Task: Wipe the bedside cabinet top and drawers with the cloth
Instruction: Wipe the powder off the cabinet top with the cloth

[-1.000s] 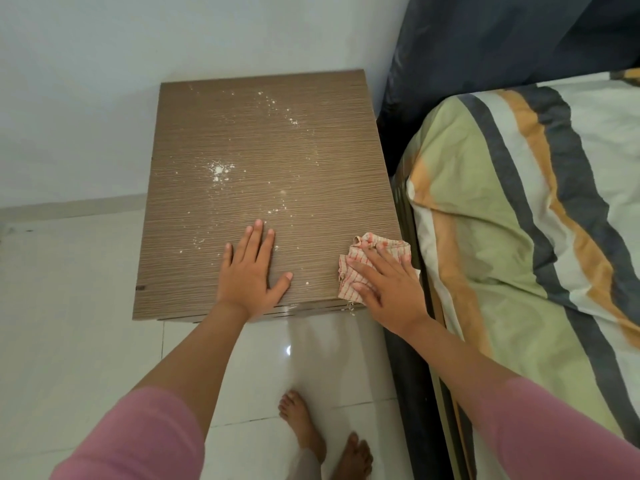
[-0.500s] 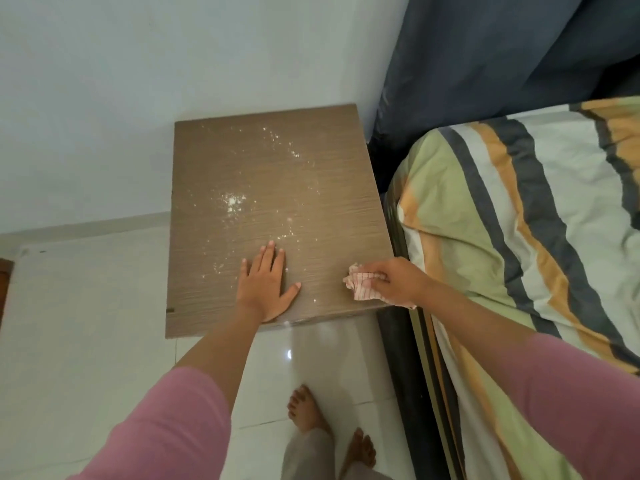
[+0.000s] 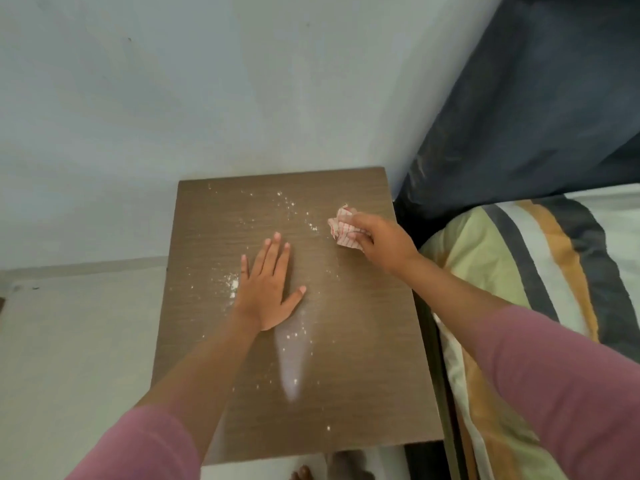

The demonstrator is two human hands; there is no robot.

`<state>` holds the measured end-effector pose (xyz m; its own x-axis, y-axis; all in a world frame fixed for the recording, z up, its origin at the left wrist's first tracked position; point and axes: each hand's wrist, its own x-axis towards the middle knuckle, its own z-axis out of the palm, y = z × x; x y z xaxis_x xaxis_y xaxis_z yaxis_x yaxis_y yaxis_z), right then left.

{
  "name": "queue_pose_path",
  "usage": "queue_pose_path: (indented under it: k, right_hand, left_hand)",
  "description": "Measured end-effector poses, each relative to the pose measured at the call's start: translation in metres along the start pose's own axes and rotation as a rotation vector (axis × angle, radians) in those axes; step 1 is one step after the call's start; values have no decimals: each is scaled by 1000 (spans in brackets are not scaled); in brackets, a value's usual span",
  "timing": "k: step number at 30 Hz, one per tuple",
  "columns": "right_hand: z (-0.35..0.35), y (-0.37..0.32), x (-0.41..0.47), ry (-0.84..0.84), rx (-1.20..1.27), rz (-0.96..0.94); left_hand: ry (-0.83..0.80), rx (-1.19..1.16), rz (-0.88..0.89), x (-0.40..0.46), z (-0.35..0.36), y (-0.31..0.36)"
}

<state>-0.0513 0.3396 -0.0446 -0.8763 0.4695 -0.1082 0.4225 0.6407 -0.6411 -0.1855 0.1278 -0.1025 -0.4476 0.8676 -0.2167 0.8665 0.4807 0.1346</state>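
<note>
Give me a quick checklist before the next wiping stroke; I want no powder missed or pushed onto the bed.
1. Cloth gripped: ok, bunched in the right hand near the far right of the cabinet top.
2. Cloth touching the surface: cannot tell.
3. Left hand clear of the wiping path: not ok, it lies flat mid-top beside the powder.
4. Powder left: not ok, specks at the far edge, a clump by the left hand, a long smear toward the near edge.
5. Bed side safe: not ok, the bedding sits right beside the cabinet's right edge.

Left hand (image 3: 268, 289) flat on cabinet top (image 3: 363, 341), right hand (image 3: 382, 242) gripping cloth (image 3: 341, 226), powder specks (image 3: 294, 341)
</note>
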Motion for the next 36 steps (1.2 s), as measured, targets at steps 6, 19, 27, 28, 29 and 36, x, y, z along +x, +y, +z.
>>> queue_pose_path:
  k: [6, 19, 27, 28, 29, 36]
  right_hand:
    - [3, 30, 76, 3, -156, -115]
    - [38, 71, 142, -110, -423, -244]
    - [46, 66, 117, -121, -455, -178]
    - [47, 65, 110, -120, -449, -178]
    - [49, 65, 103, -121, -444, -175]
    - [62, 57, 49, -121, -429, -140]
  left_hand:
    - [-39, -5, -52, 56, 10, -20]
    - [23, -84, -77, 60, 16, -22]
    - [-3, -77, -79, 61, 15, -23]
    - [-1, -76, -79, 61, 15, -23]
    - [0, -72, -78, 61, 15, -22]
    - [-110, -5, -86, 63, 8, -19]
